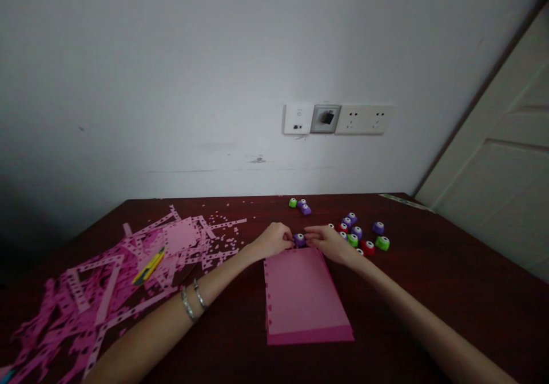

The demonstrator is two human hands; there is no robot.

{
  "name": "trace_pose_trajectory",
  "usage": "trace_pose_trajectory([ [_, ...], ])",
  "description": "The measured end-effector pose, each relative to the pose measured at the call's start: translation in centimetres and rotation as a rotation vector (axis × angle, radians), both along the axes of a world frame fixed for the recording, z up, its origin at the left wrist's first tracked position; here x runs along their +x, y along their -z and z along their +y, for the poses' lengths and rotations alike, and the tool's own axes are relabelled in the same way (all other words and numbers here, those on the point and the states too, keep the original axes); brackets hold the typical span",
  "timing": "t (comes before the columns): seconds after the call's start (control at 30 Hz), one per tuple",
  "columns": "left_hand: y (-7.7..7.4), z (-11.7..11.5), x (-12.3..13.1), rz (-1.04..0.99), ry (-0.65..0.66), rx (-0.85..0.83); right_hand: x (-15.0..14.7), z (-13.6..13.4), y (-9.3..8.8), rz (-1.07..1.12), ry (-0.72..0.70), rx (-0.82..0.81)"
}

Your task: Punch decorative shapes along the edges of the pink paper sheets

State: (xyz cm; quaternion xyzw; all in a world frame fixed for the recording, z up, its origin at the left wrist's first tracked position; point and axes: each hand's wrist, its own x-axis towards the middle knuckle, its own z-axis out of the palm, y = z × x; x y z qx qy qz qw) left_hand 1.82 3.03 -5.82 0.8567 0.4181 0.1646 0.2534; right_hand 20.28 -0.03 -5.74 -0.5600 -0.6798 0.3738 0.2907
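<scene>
A stack of pink paper sheets (302, 292) lies on the table in front of me, with small punched holes down its left edge and a darker pink sheet showing at the near end. At the far edge of the stack sits a purple craft punch (299, 239). My left hand (274, 239) is closed at the far left corner, its fingertips pinching the paper edge beside the punch. From the other side my right hand (326, 242) reaches in, fingers stretched out near the punch and over the paper's far right corner. Its thumb is hard to make out.
Several purple, green and red punches (352, 239) stand to the right, and a few more (304, 208) at the back. Pink paper scraps (115, 281) cover the left side, with a yellow utility knife (148, 266) on them. A wall with sockets (364, 119) bounds the table.
</scene>
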Motion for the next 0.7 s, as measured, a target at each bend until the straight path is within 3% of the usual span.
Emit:
trace_pose_trajectory([
  [0.17,-1.9,0.3,-1.6,0.122,0.082,-0.056,1.7,-0.1,-1.4,-0.295,-0.041,0.196],
  [0.37,-3.8,0.0,-3.2,0.424,0.096,-0.112,2.7,-0.5,-1.6,-0.404,-0.21,0.23],
  [0.5,-4.1,-0.4,-3.1,0.521,0.068,-0.121,2.4,-0.8,-1.5,-0.446,-0.26,0.252],
  [0.7,-3.7,-0.2,-3.0,0.477,0.077,-0.148,2.3,-0.7,-1.5,-0.407,-0.273,0.198],
])
